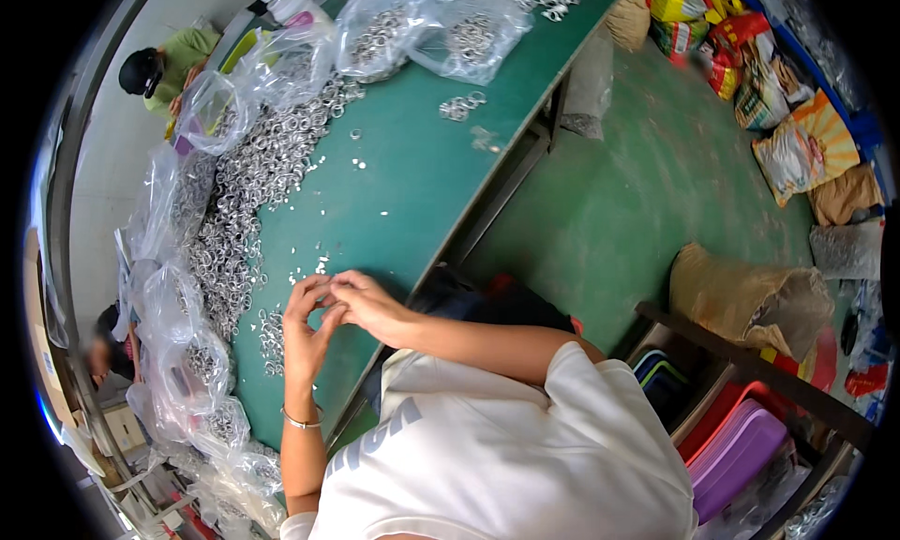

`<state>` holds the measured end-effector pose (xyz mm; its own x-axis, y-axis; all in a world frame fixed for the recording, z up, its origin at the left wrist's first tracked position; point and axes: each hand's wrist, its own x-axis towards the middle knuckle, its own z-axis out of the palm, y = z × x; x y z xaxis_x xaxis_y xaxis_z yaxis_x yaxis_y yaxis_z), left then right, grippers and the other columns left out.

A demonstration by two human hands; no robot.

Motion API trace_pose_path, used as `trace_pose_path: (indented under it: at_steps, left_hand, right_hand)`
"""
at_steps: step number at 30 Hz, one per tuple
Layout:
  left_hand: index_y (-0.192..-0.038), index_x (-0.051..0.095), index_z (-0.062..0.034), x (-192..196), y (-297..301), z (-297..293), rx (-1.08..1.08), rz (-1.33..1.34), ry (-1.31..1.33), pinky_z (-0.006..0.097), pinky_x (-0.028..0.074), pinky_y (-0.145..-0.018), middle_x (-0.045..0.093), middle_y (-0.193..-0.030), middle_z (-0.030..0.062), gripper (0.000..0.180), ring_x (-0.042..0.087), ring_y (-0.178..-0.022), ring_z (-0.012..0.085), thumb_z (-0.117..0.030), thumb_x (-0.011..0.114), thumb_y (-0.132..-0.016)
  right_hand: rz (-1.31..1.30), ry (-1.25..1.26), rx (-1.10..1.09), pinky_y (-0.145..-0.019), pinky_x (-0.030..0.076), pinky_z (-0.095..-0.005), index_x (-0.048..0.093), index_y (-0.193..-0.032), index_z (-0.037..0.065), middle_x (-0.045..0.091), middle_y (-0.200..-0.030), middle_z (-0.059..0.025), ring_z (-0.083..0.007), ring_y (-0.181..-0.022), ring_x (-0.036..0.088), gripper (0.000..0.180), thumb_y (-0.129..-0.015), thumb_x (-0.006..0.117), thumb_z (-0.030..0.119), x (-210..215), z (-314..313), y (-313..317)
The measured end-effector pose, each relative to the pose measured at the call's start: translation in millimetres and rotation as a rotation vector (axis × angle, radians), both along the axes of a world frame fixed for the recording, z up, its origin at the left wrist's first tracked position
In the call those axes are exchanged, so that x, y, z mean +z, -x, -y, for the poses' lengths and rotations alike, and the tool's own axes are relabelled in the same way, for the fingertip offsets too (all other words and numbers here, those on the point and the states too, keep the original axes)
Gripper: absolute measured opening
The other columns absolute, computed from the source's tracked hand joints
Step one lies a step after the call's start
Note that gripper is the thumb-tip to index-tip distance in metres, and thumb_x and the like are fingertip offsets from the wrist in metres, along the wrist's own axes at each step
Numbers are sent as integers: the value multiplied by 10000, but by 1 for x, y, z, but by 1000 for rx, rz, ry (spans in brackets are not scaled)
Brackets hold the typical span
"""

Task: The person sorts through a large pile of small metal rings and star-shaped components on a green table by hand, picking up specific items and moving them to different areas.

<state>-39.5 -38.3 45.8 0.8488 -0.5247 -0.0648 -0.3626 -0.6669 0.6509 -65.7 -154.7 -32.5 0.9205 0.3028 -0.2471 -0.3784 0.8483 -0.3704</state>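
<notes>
I'm holding my left hand [306,321] and right hand [371,309] curled together over the green desk [412,174]; whether either grip is clamping anything, I cannot tell. Metal rings [234,226] are lying heaped leftward and farther forward.

Rings [225,249]: shiny metal. Bags [478,36]: thin clear plastic, glossy, crinkled. Tabletop [403,165]: smooth, low sheen. Shirt [534,446]: matt cloth. Sack [717,296]: matt, creased. Purple bin [739,456]: smooth plastic. Bracelet [302,424]: shiny metal.
</notes>
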Motion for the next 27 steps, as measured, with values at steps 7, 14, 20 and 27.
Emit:
trace_pose_path:
  at_steps: [7,14,20,27]
  left_hand:
    - [-1003,600,39,-2,36,6,93,24,14,291,498,-765,564,-1139,105,286,598,-878,184,54,640,-721]
    - [-1028,596,15,-13,64,-14,213,125,80,298,498,-790,617,-1021,99,321,610,-906,176,71,626,-713]
    - [-965,620,8,-10,76,3,234,310,166,306,473,-806,622,-964,104,327,611,-858,196,45,676,-645]
    - [-866,626,6,-20,91,-5,450,280,505,309,491,-770,629,-993,118,182,613,-896,224,60,663,-697]
  right_hand:
    - [88,167,120,-877,420,-323,248,-1338,-40,523,-1107,-126,-181,-964,563,575,-932,461,307,10,7,24]
    - [177,224,155,-903,413,-320,104,-1416,-35,494,-1175,-142,-178,-986,557,683,-921,480,246,-2,-14,41]
    - [302,66,200,-893,427,-290,24,-1424,-33,459,-1207,-153,-193,-1025,539,737,-837,465,34,13,17,49]
    - [296,-37,307,-996,368,-352,188,-1390,-19,415,-1270,-199,-266,-1127,496,541,-890,395,8,28,17,48]
